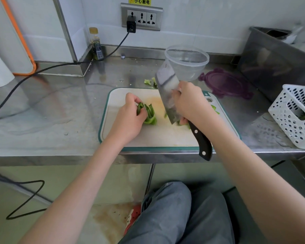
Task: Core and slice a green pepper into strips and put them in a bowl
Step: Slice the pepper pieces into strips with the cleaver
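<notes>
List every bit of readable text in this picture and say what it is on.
"小心触电": yellow sticker on the wall above the socket strip.
Bottle label: there is print, but it is too small and blurred to read.
No writing shows on the cleaver, bowl, cutting board, basket or purple lid.

Count, head view: two hands, left hand and right hand. One cleaver. One cutting board. One clear plastic bowl. One purple lid. One white perforated basket. One sauce bottle. One triple wall socket, one plug inserted. Pepper strips: bunched, number cannot be told.
</notes>
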The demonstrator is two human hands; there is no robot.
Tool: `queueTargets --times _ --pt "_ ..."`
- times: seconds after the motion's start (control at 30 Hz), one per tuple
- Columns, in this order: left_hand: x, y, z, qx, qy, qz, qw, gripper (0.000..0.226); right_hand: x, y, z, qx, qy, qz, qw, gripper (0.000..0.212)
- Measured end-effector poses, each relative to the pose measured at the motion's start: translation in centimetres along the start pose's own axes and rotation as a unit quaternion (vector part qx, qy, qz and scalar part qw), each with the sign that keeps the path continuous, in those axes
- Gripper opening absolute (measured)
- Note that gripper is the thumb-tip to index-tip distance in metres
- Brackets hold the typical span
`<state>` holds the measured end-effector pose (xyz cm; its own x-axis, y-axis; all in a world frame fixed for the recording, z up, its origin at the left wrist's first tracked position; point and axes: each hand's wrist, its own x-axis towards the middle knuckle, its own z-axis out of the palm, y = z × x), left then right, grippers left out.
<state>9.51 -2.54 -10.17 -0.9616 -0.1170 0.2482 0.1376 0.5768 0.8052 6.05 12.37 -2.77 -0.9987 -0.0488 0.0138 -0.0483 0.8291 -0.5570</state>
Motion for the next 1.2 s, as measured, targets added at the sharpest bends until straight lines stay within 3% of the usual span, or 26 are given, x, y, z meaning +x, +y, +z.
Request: queueTargets --times 0.27,0.4,0.57,0.87,1.03,1.2 --pt "0.0 0.0 0.0 -0.012 -0.001 -0.005 1.000 0.014 -1.1 -1.4 0.2 0.069 -0.047 0.006 0.997 0.017" --pt "0.0 0.0 0.1 -0.014 0.001 0.000 1.000 0.015 -1.2 -1.3 1.3 0.015 -0.030 -0.040 0.999 0.014" --pt "-0.1 0.0 0.0 -0.018 0.005 0.008 1.000 0.014 -1.1 -1.5 2.8 -0.048 -0.061 -0.028 0.997 0.008" --pt "-0.2 0.1 -0.1 -0.045 -0.001 0.006 0.999 0.016 -2.0 -2.9 3.6 -0.139 -0.035 -0.021 0.989 0.029" --pt "-0.2 0.2 -0.1 -0.052 -0.016 0.001 0.999 0.018 -0.7 -4.3 3.6 -0.187 -0.067 -0.023 0.980 0.026" --pt "-0.2 0.1 -0.2 -0.088 0.019 -0.016 0.996 0.017 -0.1 -5.2 3.9 -0.154 -0.057 -0.043 0.986 0.030"
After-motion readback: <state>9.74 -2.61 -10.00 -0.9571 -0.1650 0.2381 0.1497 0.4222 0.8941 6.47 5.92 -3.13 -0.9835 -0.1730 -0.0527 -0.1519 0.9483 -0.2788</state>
